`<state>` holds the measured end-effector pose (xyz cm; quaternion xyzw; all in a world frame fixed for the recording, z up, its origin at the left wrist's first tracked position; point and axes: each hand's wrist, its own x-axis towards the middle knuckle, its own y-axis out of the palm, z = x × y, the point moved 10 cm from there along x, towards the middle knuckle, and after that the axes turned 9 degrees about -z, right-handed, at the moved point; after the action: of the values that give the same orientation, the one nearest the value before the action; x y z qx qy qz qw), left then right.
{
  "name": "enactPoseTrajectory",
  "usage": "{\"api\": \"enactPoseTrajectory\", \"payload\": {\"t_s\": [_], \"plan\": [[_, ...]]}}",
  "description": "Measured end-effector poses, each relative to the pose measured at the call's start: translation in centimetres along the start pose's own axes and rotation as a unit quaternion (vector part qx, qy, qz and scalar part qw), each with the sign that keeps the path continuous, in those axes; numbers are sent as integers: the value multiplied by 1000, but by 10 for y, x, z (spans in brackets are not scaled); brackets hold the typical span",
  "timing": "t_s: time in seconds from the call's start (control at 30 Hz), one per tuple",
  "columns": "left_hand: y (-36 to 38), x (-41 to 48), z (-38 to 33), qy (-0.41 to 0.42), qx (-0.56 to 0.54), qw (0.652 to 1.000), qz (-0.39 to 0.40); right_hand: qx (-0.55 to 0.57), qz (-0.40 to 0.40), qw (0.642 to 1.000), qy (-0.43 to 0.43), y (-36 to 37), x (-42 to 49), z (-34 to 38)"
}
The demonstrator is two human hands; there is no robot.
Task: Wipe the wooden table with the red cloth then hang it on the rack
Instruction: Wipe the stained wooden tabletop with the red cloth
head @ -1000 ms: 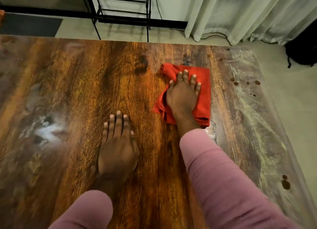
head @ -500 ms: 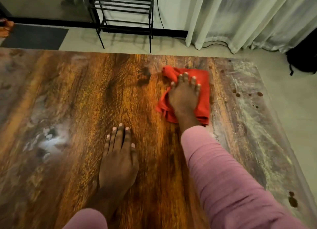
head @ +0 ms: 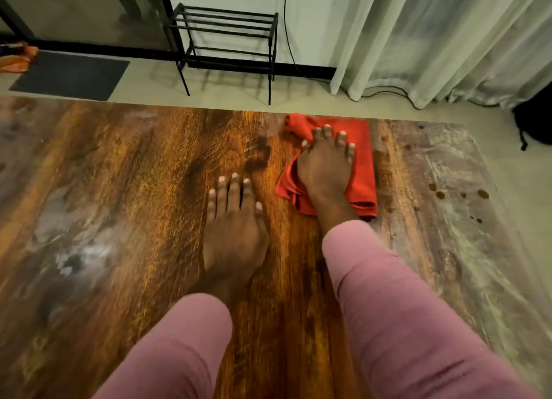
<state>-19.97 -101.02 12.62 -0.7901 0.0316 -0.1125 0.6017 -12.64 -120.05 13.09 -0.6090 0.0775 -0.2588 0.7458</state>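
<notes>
Red cloth (head: 362, 159) lies near the far edge of the table (head: 119, 189), right of the middle, and your right hand (head: 324, 167) presses flat on top of it. Your fingers (head: 341, 143) are spread and nearly straight, tips pointing at the far edge. They pin the cloth down rather than curl round it. The cloth is folded into a rough rectangle, with a bunched lump at its far left corner and loose folds poking out beside your wrist on the near left.

Your left hand (head: 234, 228) rests palm down on bare wood, just left of the cloth and a little nearer to you, not touching it. Its fingers are straight and close together, and it holds nothing. Both your forearms are in pink sleeves (head: 403, 309).

The table is streaky brown wood, with a pale grey patch on its left and a washed-out grey band along its right side. Several small dark spots (head: 440, 194) sit on that band, well apart from the cloth.

Beyond the table, the black metal rack (head: 227, 25) stands on the floor against the wall. A black cable (head: 287, 40) runs down the wall just right of it, toward the pale curtain (head: 433, 40). A dark mat (head: 71, 74) lies on the floor left of the rack, with something orange (head: 21, 59) beside it that you cannot make out. A black bag (head: 534, 121) sits at the far right.
</notes>
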Motion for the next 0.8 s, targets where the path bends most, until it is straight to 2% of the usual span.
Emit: {"api": "enactPoseTrajectory", "payload": {"t_s": [0.07, 0.13, 0.2, 0.33, 0.4, 0.43, 0.47, 0.53, 0.6, 0.67, 0.73, 0.8], "plan": [[1, -1, -3, 5, -10, 1000, -5, -7, -7, 998, 59, 4, 14, -3], [3, 1, -6, 9, -8, 1000, -2, -7, 1, 998, 64, 10, 17, 13], [6, 2, -7, 15, 6, 1000, 8, 0, 12, 1000, 9, 17, 16, 43], [10, 3, -6, 24, 16, 999, 16, 29, 50, 985, -164, 30, 3, 104], [8, 4, -6, 20, -1, 1000, 10, 31, 64, 972, -224, 30, 3, 107], [7, 3, -7, 19, -10, 1000, 10, 28, 61, 972, -227, 29, 7, 100], [7, 2, -7, 20, -15, 1000, 11, 24, 47, 978, -202, 27, 17, 85], [5, 0, -8, 20, -19, 1000, 10, 2, 7, 997, -77, 20, 40, 41], [3, 2, -7, 17, -18, 1000, 3, -12, -1, 999, 35, 18, 51, 14], [6, 4, -6, 13, -15, 1000, 7, -14, 10, 999, 51, 21, 50, 26], [9, 5, -5, 15, -8, 1000, 13, 1, 29, 999, -21, 28, 41, 63], [9, 5, -5, 22, -6, 1000, 10, 14, 54, 989, -138, 35, 22, 107]]}}
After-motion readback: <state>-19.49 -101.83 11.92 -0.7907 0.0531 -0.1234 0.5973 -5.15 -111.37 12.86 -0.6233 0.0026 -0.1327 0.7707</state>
